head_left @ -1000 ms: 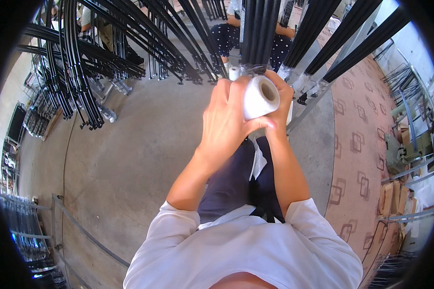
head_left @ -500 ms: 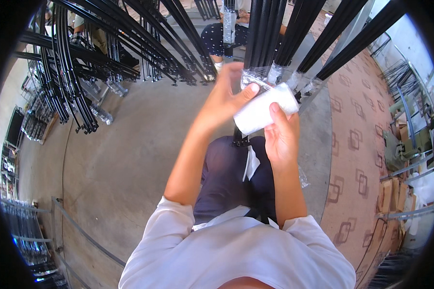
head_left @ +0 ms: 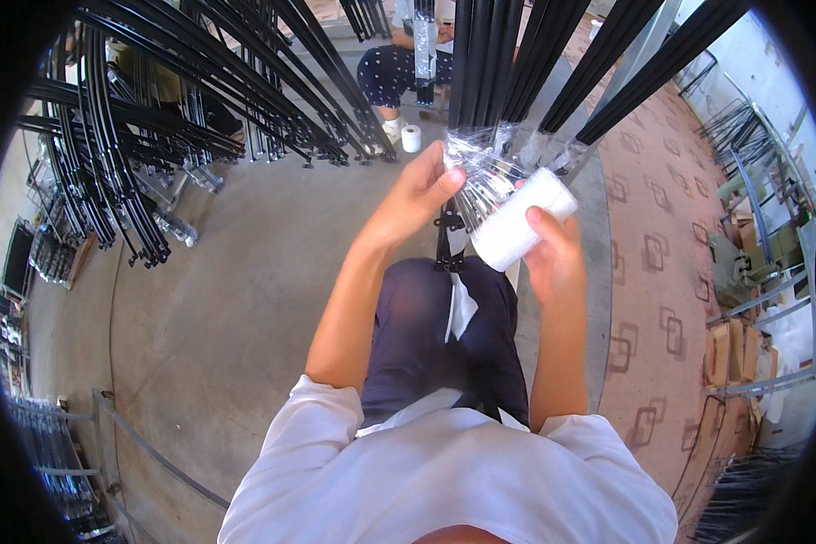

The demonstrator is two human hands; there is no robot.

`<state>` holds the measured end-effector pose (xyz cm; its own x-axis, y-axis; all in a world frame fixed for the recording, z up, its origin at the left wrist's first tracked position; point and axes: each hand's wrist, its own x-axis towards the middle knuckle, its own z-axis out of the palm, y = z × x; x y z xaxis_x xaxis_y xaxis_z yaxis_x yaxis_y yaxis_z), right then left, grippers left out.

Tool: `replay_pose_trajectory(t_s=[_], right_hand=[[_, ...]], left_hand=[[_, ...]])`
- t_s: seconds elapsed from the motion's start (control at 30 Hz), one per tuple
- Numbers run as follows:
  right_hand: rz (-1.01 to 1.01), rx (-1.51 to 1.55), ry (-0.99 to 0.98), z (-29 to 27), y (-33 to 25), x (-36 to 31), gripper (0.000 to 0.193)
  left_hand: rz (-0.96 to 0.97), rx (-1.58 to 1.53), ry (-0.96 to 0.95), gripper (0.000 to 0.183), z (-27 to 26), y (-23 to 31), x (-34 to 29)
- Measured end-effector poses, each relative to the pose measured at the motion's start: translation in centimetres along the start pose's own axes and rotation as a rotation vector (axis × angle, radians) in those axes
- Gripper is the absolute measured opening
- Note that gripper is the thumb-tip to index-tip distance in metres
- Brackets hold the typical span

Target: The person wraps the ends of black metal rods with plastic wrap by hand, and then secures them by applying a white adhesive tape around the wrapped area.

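My right hand (head_left: 553,258) is closed around a white roll of stretch film (head_left: 524,220), thumb on its near side. A clear sheet of film (head_left: 488,181) is pulled taut from the roll to a bundle of black tubes (head_left: 480,77) standing in front of me. My left hand (head_left: 412,199) grips the left side of that bundle where the film wraps it, thumb in front and the other fingers partly hidden behind. The bundle's lower end (head_left: 449,258), with small black fittings, stands between my knees. A white strip (head_left: 461,308) hangs below it.
More black tube bundles (head_left: 644,72) with wrapped ends lean at the right. Many loose black tubes (head_left: 199,72) hang over the left side. Another person (head_left: 390,77) in dotted trousers sits ahead, a small white roll (head_left: 412,138) by their foot. Metal rails (head_left: 159,449) stand lower left.
The roll in my right hand has moved right and slightly down, stretching the film wider. My left hand, blurred before, now closes on the bundle's left side. The view has shifted slightly.
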<state>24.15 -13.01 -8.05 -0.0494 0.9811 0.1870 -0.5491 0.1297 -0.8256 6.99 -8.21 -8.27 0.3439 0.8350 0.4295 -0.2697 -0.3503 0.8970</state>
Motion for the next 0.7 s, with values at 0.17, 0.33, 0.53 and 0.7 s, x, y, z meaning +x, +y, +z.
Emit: replay_pose_trajectory(t_s=[0.17, 0.33, 0.53, 0.7], right_hand=[[-0.017, -0.134, -0.13, -4.2, 0.4, 2.5, 0.051], [0.126, -0.389, -0.237, -4.0, 2.2, 8.1, 0.048], [0.203, -0.338, -0.515, -0.9, 5.3, 9.8, 0.04], [0.183, -0.285, -0.479, -0.5, 7.4, 9.7, 0.042]], left_hand=[[-0.018, -0.047, -0.017, 0.025, -0.7, -0.1, -1.4], [0.002, -0.14, -0.077, 0.021, 0.0, -1.3, -1.5], [0.093, -0.185, 0.219, 0.032, 2.1, -3.9, -6.8], [0.112, 0.192, 0.544, 0.037, 3.8, -6.3, -8.4]])
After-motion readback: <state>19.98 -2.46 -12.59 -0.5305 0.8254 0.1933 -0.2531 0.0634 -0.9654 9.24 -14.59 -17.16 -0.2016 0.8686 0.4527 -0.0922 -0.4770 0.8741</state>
